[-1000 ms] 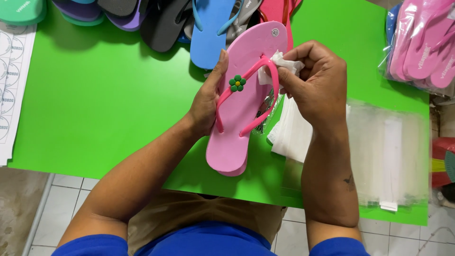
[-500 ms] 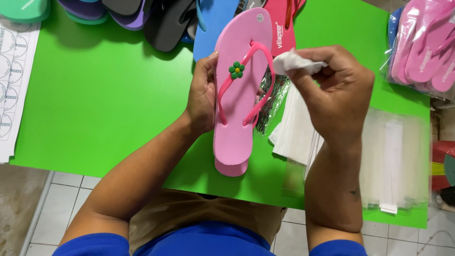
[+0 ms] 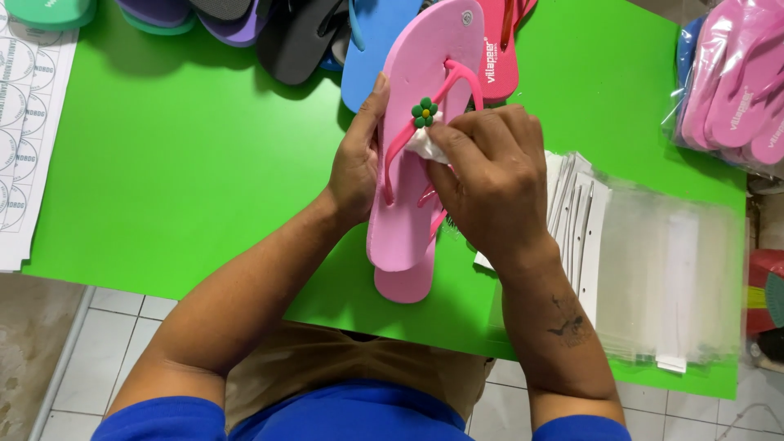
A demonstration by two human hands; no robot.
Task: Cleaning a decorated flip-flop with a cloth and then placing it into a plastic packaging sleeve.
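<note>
**Q:** Green tabletop (image 3: 188, 163) under your hands, is that right, and what lies nearest you?

**A:** Yes, a bright green table, with pale floor tiles (image 3: 122, 310) showing below its near edge. Your blue shirt and both forearms fill the bottom of the view.

**Q:** What are your hands doing?

**A:** Your left hand (image 3: 357, 163) is wrapped around the left edge of a pair of pink flip-flops (image 3: 408, 220), stacked sole to sole and held above the table, thumb lying along the rim. Your right hand (image 3: 490, 175) is closed over a small white cloth (image 3: 426, 145), pressing it against the top sandal's strap, just under a little green flower charm (image 3: 424, 112). The two hands sit close together, one on each side of the strap.

**Q:** And around them?

**A:** Just right of your right wrist lies a stack of clear plastic bags (image 3: 653, 261) with white card strips. Beyond your hands, a row of flip-flops (image 3: 302, 33) in blue, black, purple, green and red-pink. Far right, bagged pink sandals (image 3: 735, 82). Far left, a white sheet of round stickers (image 3: 24, 122).
</note>
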